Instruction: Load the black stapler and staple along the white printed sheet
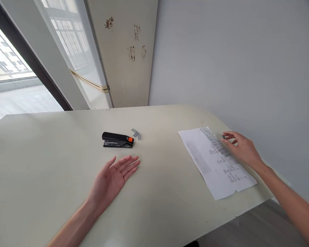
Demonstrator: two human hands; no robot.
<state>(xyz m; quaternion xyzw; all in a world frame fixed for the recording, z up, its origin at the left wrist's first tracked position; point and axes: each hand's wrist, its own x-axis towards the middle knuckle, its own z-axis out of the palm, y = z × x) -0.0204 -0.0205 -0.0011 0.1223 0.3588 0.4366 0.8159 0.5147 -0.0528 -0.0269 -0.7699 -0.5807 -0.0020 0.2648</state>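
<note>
My left hand [113,178] lies palm up, fingers stretched out, just in front of the stapler and holding nothing. The black stapler [117,140] has an orange button at its right end and rests on its base. Several grey strips of staples [139,136] lie loose beside that end. Over at the right, my right hand [240,147] pinches a small dark grey piece [224,137] between thumb and fingers; it looks like a strip of staples, mostly hidden. Below and left of this hand is a printed sheet of paper [201,161], flat on the table.
The pale table [154,209] has its right edge near the grey wall [234,61]. Behind the far edge stands a white fridge [126,75] with worn patches on its side. A window [10,55] is at the left. Dark floor [237,228] shows past the near right edge.
</note>
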